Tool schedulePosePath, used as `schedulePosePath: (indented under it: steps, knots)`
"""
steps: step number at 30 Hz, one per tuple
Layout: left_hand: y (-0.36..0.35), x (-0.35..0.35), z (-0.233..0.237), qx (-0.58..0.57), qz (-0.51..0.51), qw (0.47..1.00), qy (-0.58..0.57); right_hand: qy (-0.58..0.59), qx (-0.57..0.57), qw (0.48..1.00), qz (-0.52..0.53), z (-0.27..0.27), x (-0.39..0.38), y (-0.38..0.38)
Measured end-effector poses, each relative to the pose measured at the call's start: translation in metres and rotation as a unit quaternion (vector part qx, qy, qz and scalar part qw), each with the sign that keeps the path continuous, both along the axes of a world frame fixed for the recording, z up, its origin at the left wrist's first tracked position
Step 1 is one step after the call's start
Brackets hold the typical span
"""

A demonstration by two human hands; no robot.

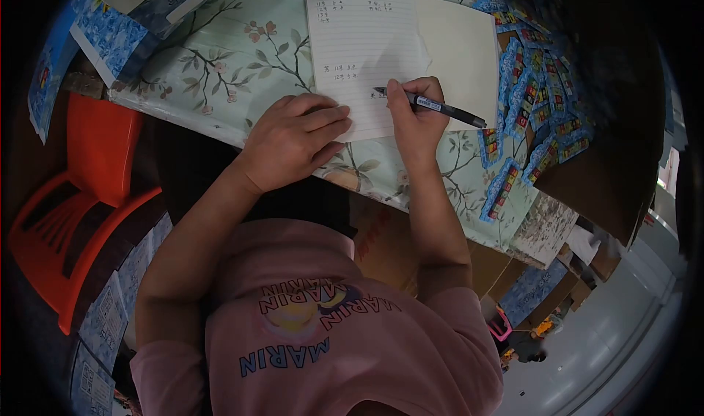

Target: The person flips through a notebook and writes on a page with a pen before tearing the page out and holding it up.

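An open notebook [367,42] lies on the table, its lined left page carrying several short rows of handwriting. My right hand [420,122] grips a black pen [449,111], and the tip rests at a line of writing low on that page. My left hand [297,137] lies at the page's lower left edge, fingers loosely curled and a little apart, with nothing seen in it. The right page [462,56] is blank where it shows.
A floral cloth [213,71] covers the table. Many small blue packets [522,97] spill from a cardboard box [616,159] at the right. An orange chair [103,152] stands at the left, near blue printed boxes [110,34].
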State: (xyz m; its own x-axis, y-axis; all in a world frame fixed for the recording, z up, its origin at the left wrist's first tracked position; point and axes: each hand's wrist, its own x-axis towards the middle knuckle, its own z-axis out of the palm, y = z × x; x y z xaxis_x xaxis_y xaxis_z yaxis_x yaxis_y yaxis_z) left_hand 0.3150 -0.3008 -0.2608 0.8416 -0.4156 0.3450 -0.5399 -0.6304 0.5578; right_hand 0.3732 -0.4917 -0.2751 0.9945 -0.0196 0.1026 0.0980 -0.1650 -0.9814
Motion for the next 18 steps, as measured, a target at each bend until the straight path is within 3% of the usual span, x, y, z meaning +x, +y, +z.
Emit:
schedulePosePath:
  steps: [18]
  knots:
    - [0.0001, 0.0007, 0.0005, -0.003, -0.001, 1.0, -0.005, 0.006, 0.04, 0.999, -0.022, 0.0019, -0.001, -0.0036]
